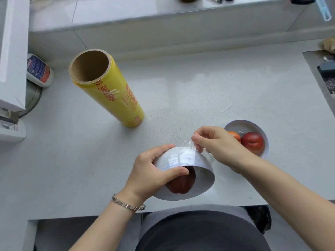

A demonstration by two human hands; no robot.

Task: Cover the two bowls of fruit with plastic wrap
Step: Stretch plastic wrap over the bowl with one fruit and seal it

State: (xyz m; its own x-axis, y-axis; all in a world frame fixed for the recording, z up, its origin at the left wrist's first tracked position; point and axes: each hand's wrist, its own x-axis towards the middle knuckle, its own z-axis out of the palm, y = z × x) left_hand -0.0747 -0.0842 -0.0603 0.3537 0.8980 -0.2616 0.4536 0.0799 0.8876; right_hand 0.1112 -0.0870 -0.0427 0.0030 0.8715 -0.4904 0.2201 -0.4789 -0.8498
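I count two white bowls, one yellow roll of wrap and three fruits. The tipped bowl [183, 160] is held near the six o'clock edge of the counter [199, 87], its mouth towards me, with a dark red fruit [183, 184] inside. The second bowl [243, 124] lies at its two o'clock with a red fruit [252, 143] and an orange fruit [235, 135], which is half hidden behind the right hand [217, 144]. The roll [112, 91] stands upright at ten o'clock. The film [184, 151] is hard to trace. The left hand [150, 171] grips the tipped bowl, thumb over the rim, and the right hand pinches the film at the bowl's twelve o'clock side
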